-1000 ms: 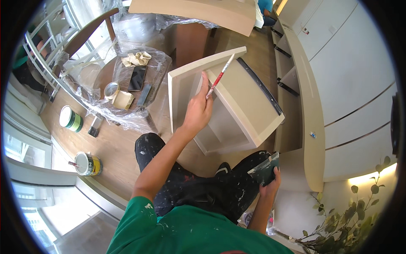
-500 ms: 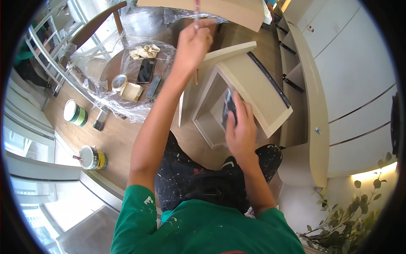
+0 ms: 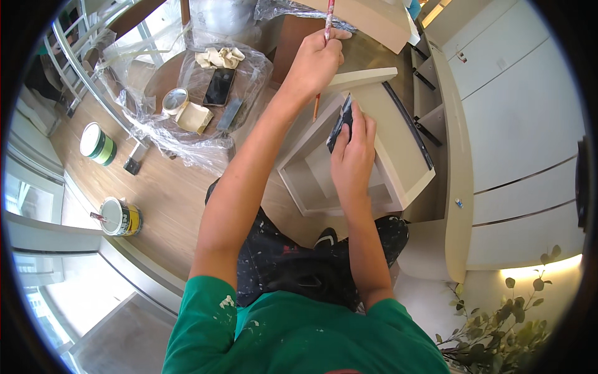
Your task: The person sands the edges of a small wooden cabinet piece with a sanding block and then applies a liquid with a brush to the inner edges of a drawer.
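Note:
My left hand (image 3: 314,67) is closed round a thin paintbrush (image 3: 329,17), its paint-stained red handle pointing up and away and its slim lower end below my fist. That end hangs near the panel of a beige drawer (image 3: 398,146), which stands tilted on the floor with a black slide rail (image 3: 408,124) along one side. My right hand (image 3: 355,146) grips a small dark flat piece (image 3: 339,128) smeared with pale paint, over the drawer's open box. I cannot make out its exact kind.
A plastic-covered chair (image 3: 146,109) at left carries a phone (image 3: 219,87), a tape roll (image 3: 175,101), a crumpled cloth (image 3: 220,58) and a grey strip (image 3: 230,115). Two paint cans, one green-labelled (image 3: 98,144) and one yellow (image 3: 122,217), stand on the floor. A beige cabinet (image 3: 458,168) runs along the right.
My left hand has moved right and slightly down with the brush. My right hand has raised the dark piece, tilting it more edge-on. The view has shifted a little.

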`<state>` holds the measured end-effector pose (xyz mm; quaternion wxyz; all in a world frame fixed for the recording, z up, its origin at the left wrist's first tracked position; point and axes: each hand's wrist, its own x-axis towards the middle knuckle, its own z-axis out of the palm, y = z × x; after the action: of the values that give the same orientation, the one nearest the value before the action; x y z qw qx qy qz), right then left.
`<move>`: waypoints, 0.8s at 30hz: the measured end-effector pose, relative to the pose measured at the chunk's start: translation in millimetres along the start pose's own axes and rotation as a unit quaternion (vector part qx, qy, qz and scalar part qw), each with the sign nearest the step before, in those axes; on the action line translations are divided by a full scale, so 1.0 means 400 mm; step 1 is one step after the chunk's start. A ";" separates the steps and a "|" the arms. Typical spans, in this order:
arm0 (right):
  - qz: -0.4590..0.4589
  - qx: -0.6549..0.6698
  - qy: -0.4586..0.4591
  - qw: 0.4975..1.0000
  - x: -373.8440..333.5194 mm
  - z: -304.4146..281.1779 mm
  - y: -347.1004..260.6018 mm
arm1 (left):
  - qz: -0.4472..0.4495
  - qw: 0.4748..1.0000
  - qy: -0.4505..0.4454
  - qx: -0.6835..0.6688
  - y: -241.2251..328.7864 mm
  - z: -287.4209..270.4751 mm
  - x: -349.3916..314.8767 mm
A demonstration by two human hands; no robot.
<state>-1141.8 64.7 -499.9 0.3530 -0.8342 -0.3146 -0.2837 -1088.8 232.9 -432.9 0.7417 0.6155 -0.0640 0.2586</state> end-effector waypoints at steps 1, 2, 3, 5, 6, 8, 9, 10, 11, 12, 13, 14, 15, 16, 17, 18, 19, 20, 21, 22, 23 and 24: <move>-0.005 -0.002 0.004 1.000 0.004 0.007 -0.002 | 0.005 1.000 0.001 0.003 0.001 -0.001 0.000; -0.010 -0.004 0.008 1.000 0.007 0.013 -0.003 | 0.003 1.000 0.001 0.003 0.002 -0.001 -0.001; -0.015 -0.007 0.012 1.000 0.010 0.018 -0.004 | 0.001 1.000 0.001 0.002 0.002 0.001 -0.002; -0.012 -0.004 0.012 1.000 0.018 0.024 -0.008 | 0.010 0.999 0.012 0.033 -0.005 -0.001 0.002; -0.011 -0.003 0.013 1.000 0.019 0.025 -0.010 | 0.020 0.998 0.023 0.063 -0.013 -0.003 0.007; -0.007 0.001 0.011 1.000 0.022 0.022 -0.012 | 0.026 0.995 0.029 0.090 -0.014 -0.002 0.010; -0.005 0.003 0.011 1.000 0.022 0.020 -0.012 | 0.021 0.996 0.026 0.087 -0.016 -0.003 0.007; -0.001 0.007 0.006 1.000 0.023 0.018 -0.010 | 0.019 0.996 0.023 0.085 -0.013 -0.004 0.006; 0.003 0.012 0.002 1.000 0.022 0.017 -0.005 | 0.014 0.996 0.022 0.083 -0.011 -0.005 0.004; 0.008 0.017 -0.003 1.000 0.023 0.015 -0.001 | 0.009 0.996 0.021 0.082 -0.009 -0.005 0.003; 0.010 0.015 -0.006 1.000 0.024 0.014 -0.003 | 0.005 0.996 0.021 0.081 -0.008 -0.006 0.003; 0.012 0.014 -0.009 1.000 0.026 0.012 -0.004 | 0.011 0.996 0.023 0.087 -0.009 -0.007 0.004; 0.015 0.013 -0.012 1.000 0.028 0.011 -0.005 | 0.017 0.995 0.026 0.092 -0.009 -0.006 0.003; 0.012 0.014 -0.012 1.000 0.030 0.011 -0.003 | 0.023 0.995 0.027 0.097 -0.008 -0.003 0.003; 0.009 0.015 -0.011 1.000 0.032 0.012 0.001 | 0.026 0.996 0.022 0.080 -0.008 -0.001 0.004; 0.006 0.016 -0.010 1.000 0.034 0.010 0.002 | 0.028 0.997 0.017 0.063 -0.007 0.000 0.003; 0.014 0.023 -0.018 0.999 0.037 0.003 0.001 | 0.030 0.998 0.011 0.046 -0.007 0.002 0.003; 0.021 0.030 -0.025 0.999 0.037 -0.007 -0.004 | 0.027 0.998 0.008 0.049 -0.006 0.005 0.003; 0.029 0.036 -0.032 0.998 0.035 -0.018 -0.006 | 0.023 0.998 0.005 0.052 -0.005 0.008 0.002; 0.028 0.070 -0.036 0.996 0.027 -0.033 -0.002 | 0.022 0.998 0.005 0.057 -0.004 0.003 0.002; 0.025 0.102 -0.042 0.994 0.014 -0.061 0.008 | 0.018 0.998 0.005 0.058 -0.007 -0.001 0.005; 0.022 0.134 -0.047 0.990 -0.005 -0.090 0.012 | 0.016 0.998 0.005 0.058 -0.009 -0.005 0.006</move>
<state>-1148.8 33.7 -482.1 0.4529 -0.7984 -0.3476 -0.1914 -1085.5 235.0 -435.6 0.7011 0.6551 -0.0552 0.2762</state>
